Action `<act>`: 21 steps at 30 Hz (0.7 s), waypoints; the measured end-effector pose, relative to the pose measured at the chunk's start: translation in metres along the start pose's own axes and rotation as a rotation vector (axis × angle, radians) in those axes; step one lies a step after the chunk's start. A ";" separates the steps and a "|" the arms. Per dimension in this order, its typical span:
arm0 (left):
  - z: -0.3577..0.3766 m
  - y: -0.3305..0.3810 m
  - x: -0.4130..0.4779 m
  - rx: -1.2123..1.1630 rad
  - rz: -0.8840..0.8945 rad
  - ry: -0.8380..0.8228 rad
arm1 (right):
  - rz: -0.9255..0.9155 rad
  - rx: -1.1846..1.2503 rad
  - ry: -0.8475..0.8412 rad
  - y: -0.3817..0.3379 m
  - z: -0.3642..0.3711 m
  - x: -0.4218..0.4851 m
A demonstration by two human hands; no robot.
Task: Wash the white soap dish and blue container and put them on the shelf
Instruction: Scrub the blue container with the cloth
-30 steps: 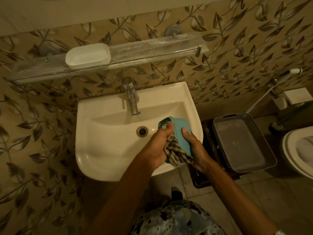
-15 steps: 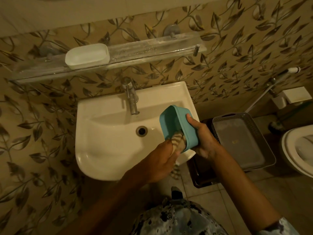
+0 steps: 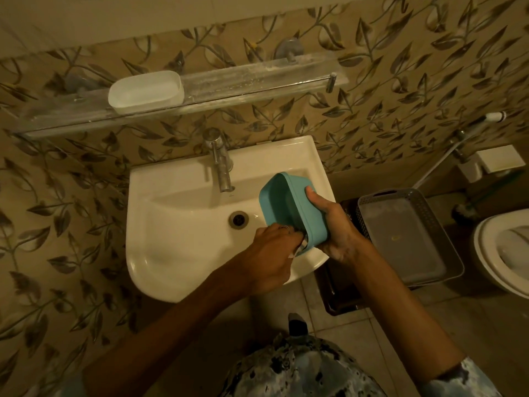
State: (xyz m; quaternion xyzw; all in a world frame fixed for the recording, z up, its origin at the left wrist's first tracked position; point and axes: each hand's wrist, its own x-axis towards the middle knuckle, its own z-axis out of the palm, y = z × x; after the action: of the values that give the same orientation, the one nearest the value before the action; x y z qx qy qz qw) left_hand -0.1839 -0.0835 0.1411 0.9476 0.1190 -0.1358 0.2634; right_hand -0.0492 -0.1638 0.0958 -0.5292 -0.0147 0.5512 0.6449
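Note:
The blue container (image 3: pixel 286 204) is tilted on its side over the right part of the white sink (image 3: pixel 177 224), its open mouth facing left. My right hand (image 3: pixel 332 224) grips its outer wall, thumb along the top edge. My left hand (image 3: pixel 272 253) holds a striped cloth (image 3: pixel 300 249) at the container's lower inside corner; most of the cloth is hidden. The white soap dish (image 3: pixel 146 91) sits on the left half of the glass shelf (image 3: pixel 257 81) above the sink.
A chrome tap (image 3: pixel 220 164) stands at the sink's back and the drain (image 3: pixel 238 220) lies in the middle. A grey plastic basket (image 3: pixel 406 239) sits on a dark bin to the right. A toilet (image 3: pixel 503 250) is at the far right.
The container has been turned from edge-on to mouth facing left and lifted slightly. My left hand with the cloth has moved from outside it down to its lower inside corner.

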 end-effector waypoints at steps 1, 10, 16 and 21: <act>0.001 0.003 0.000 -0.148 -0.055 -0.007 | -0.019 -0.009 -0.009 0.001 0.000 0.000; -0.014 0.016 0.006 -1.346 -0.460 0.061 | -0.339 -0.181 -0.018 0.015 0.003 -0.010; -0.023 0.002 0.011 -1.625 -0.556 -0.029 | -0.521 -0.353 0.009 0.024 -0.001 -0.019; -0.039 -0.009 0.007 -1.777 -0.390 -0.060 | -0.650 -0.442 -0.070 0.046 -0.003 -0.026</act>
State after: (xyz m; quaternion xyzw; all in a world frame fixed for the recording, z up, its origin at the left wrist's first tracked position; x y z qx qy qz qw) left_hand -0.1725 -0.0540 0.1662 0.3549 0.3313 -0.0610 0.8721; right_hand -0.0896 -0.1928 0.0773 -0.6039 -0.3220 0.3196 0.6554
